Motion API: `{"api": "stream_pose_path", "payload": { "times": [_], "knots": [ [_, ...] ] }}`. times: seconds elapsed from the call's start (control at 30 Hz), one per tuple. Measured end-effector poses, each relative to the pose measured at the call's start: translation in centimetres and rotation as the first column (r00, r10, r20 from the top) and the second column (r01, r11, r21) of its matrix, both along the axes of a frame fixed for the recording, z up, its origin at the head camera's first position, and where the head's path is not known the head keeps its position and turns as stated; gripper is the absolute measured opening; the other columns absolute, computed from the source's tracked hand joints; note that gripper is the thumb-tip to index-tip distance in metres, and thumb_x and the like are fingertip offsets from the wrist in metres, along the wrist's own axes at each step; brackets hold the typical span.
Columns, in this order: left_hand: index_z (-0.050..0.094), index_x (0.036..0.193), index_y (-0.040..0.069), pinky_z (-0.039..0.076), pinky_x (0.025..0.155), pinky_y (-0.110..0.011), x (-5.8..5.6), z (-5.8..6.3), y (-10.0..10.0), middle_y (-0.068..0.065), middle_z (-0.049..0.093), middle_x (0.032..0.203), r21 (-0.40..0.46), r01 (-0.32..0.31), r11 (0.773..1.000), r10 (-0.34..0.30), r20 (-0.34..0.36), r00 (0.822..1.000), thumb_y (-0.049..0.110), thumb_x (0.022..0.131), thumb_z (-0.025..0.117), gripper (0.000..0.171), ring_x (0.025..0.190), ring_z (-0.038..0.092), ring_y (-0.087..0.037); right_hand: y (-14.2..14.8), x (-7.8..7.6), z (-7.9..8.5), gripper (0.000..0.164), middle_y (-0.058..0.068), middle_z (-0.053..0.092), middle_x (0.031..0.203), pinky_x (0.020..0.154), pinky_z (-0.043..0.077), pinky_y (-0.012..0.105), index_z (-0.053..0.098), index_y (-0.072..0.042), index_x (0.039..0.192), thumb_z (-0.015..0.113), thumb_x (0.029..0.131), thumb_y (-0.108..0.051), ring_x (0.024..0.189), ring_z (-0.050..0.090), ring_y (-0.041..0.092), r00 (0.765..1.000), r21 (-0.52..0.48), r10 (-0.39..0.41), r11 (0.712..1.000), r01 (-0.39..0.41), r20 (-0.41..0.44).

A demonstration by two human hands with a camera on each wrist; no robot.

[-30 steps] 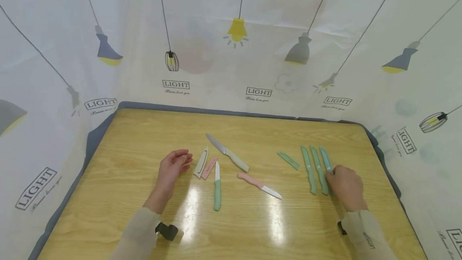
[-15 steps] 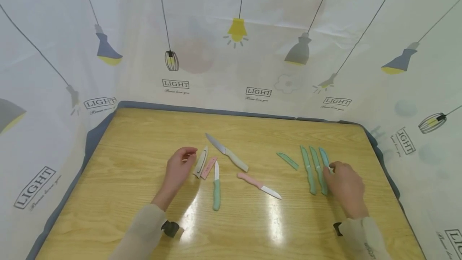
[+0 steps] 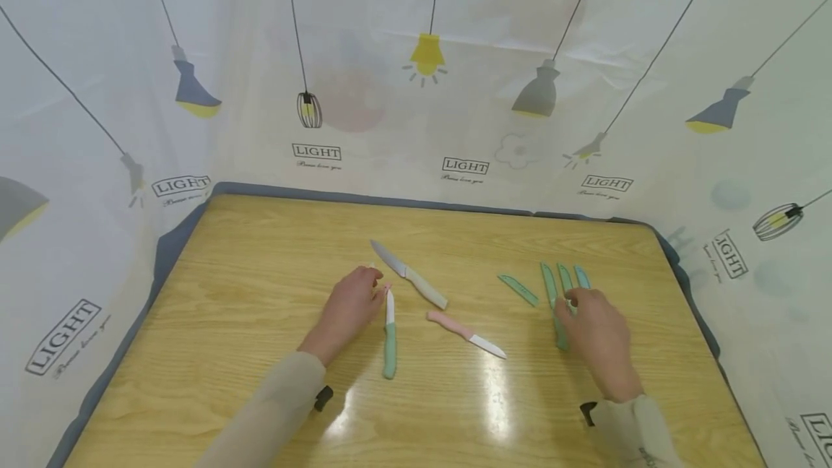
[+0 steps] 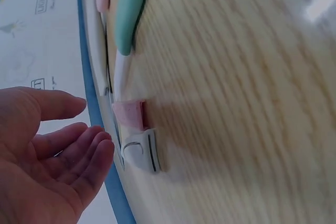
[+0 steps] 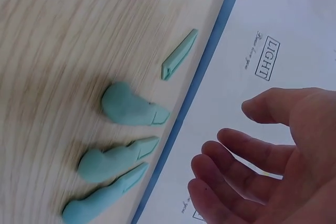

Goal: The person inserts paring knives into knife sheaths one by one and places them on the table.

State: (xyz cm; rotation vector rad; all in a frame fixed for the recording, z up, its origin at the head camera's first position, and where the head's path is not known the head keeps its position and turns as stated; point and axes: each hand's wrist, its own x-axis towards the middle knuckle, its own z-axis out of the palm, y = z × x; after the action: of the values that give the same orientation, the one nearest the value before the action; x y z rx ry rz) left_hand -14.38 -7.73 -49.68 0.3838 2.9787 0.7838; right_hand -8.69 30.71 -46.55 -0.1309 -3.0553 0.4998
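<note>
Behind the desk (image 3: 260, 248) the backdrop (image 3: 396, 179) reads "LIGHT"; in head view, the relaxed, unladen left hand (image 3: 347, 307) partly masks two sheaths (image 4: 139, 153), the right hand (image 3: 599, 338), likewise unladen, three sheathed knives (image 5: 115, 162).

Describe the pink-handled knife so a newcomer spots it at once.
Near the middle of the wooden table lies the cream-handled knife. On its near side is the pink-handled knife, white blade bare; no other knife has a pink handle.

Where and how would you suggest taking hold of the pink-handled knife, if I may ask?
Probably by the pink handle, coming from the left with the left hand: the bare white blade points rightward in the head view, away from that approach.
</note>
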Motion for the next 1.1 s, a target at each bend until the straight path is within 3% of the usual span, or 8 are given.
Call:
{"api": "stream_pose_path", "payload": {
  "times": [0.13, 0.3, 0.43, 0.67, 0.9, 1.1],
  "knots": [
    [0.067, 0.107, 0.0, 0.055, 0.078, -0.037, -0.1, -0.4, 0.5, -0.01, 0.064, 0.097, -0.086, 0.053, 0.995, -0.059, -0.075, 0.995, 0.016, 0.096, 0.057, 0.022, 0.088, 0.062, -0.024, -0.7, 0.0, 0.0, 0.042, 0.022, 0.065, 0.107, 0.049, 0.05, 0.032, 0.066, 0.004, 0.115, 0.051, 0.097, -0.031, 0.07, 0.059, 0.021, 1.0, -0.011, 0.023, 1.0, -0.024, -0.012],
    [0.067, 0.101, -0.001, 0.055, 0.067, -0.032, 0.0, -0.7, 0.8, -0.01, 0.062, 0.09, -0.167, 0.078, 0.983, -0.103, -0.144, 0.984, 0.008, 0.092, 0.063, 0.014, 0.078, 0.06, -0.022, -1.4, -0.1, 0.0, 0.042, 0.02, 0.064, 0.108, 0.052, 0.051, 0.034, 0.065, 0.004, 0.116, 0.051, 0.097, -0.031, 0.074, 0.06, 0.023, 0.999, -0.032, 0.033, 0.999, -0.033, 0.005],
    [0.064, 0.095, -0.001, 0.05, 0.059, -0.03, 0.1, -0.7, 0.9, -0.01, 0.056, 0.084, -0.179, 0.07, 0.981, -0.097, -0.145, 0.985, 0.006, 0.087, 0.068, 0.011, 0.07, 0.053, -0.019, -1.6, -0.2, -0.2, 0.041, 0.02, 0.065, 0.106, 0.049, 0.049, 0.031, 0.066, 0.004, 0.113, 0.051, 0.097, -0.031, 0.07, 0.058, 0.021, 0.999, -0.023, 0.034, 0.999, -0.034, -0.001],
    [0.066, 0.089, -0.003, 0.051, 0.057, -0.029, 0.1, -1.0, 1.0, -0.014, 0.057, 0.086, -0.22, 0.069, 0.973, -0.108, -0.17, 0.979, 0.004, 0.093, 0.061, 0.009, 0.068, 0.054, -0.021, -1.8, -0.2, -0.6, 0.039, 0.019, 0.064, 0.101, 0.044, 0.044, 0.028, 0.067, 0.004, 0.11, 0.052, 0.095, -0.029, 0.058, 0.05, 0.018, 0.999, -0.007, 0.039, 0.999, -0.039, -0.035],
    [0.071, 0.095, 0.001, 0.049, 0.055, -0.025, 0.1, -0.9, 1.2, -0.012, 0.061, 0.081, -0.215, 0.044, 0.976, -0.07, -0.118, 0.991, 0.001, 0.088, 0.065, 0.009, 0.064, 0.052, -0.016, -2.2, -0.5, -0.8, 0.04, 0.02, 0.065, 0.106, 0.042, 0.043, 0.027, 0.067, 0.003, 0.112, 0.051, 0.096, -0.029, 0.058, 0.052, 0.017, 0.999, -0.017, 0.034, 0.999, -0.035, -0.022],
    [0.065, 0.093, -0.001, 0.045, 0.045, -0.023, 0.0, -1.0, 1.3, -0.01, 0.056, 0.072, -0.178, 0.015, 0.984, -0.034, -0.108, 0.994, 0.007, 0.093, 0.062, 0.009, 0.056, 0.048, -0.016, -2.6, -0.6, -0.9, 0.041, 0.021, 0.065, 0.107, 0.042, 0.043, 0.027, 0.067, 0.003, 0.113, 0.049, 0.095, -0.03, 0.062, 0.055, 0.018, 0.999, -0.026, 0.041, 0.999, -0.041, -0.008]
  ]
}}
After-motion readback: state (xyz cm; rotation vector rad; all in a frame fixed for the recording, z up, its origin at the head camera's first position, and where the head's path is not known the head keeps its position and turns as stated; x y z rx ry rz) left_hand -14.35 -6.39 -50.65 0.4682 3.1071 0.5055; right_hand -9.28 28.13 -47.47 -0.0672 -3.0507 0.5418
